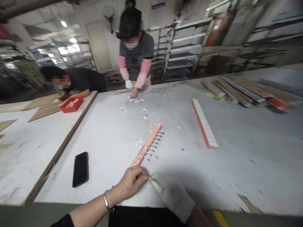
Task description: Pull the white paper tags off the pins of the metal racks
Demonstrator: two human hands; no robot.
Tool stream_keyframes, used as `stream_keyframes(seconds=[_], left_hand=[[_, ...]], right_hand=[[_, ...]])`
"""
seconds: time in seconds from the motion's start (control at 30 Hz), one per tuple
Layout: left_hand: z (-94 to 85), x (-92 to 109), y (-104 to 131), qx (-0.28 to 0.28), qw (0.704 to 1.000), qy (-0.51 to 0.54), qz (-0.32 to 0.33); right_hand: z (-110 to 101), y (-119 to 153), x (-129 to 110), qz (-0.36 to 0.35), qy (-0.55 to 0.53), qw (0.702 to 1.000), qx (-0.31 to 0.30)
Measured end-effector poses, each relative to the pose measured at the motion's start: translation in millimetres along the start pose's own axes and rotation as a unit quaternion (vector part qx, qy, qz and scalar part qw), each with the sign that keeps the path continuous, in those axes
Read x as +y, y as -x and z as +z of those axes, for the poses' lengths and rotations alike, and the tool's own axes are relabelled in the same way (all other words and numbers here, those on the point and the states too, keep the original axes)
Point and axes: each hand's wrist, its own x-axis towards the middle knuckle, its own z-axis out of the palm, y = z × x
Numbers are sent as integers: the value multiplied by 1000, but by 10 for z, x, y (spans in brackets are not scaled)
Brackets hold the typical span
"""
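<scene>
My left hand (132, 181), bare with a bracelet at the wrist, closes over the near end of a narrow orange strip (148, 143). Several thin metal pins (152, 149) stick out from the strip's right side. Beside it my right hand (174, 192), in a white knitted glove, is closed on a thin metal rod (151, 178) that points at the left fingertips. Whether the rod is fixed in the strip I cannot tell, as the fingers hide that end.
On the white table (113, 126) lie a phone (80, 169), a white strip with an orange side (204, 123) and white scraps (145, 117). Long boards (233, 91) lie back right. A red box (71, 104) stands left. Two people work across the table; one wears pink sleeves (143, 72).
</scene>
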Motion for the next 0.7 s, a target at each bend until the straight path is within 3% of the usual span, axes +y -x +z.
stream_keyframes(seconds=[0.13, 0.2, 0.27, 0.33, 0.4, 0.47, 0.6, 0.7], left_hand=[[-124, -108, 16, -46, 999, 1, -8], [-160, -187, 22, -110, 990, 83, -39], [-168, -237, 30, -178, 957, 210, -96], [-142, -235, 36, -165, 939, 270, -134], [-94, -194, 40, -80, 973, 183, -118], [-52, -156, 33, -8, 998, 26, -64], [-101, -218, -79, -22, 990, -133, -33], [-241, -355, -276, 19, 974, -217, -68]], right_hand=[[-97, -14, -122, -1, -63, 998, -12], [-151, -50, -166, -22, -125, 991, -32], [-169, -68, -199, -39, -210, 974, -72], [-136, -77, -217, -39, -247, 965, -75], [-57, -94, -215, -46, -192, 980, -36], [36, -131, -195, -76, -85, 993, -11], [113, -282, -142, -128, 61, 988, -62], [93, -461, -133, -1, 56, 997, -45]])
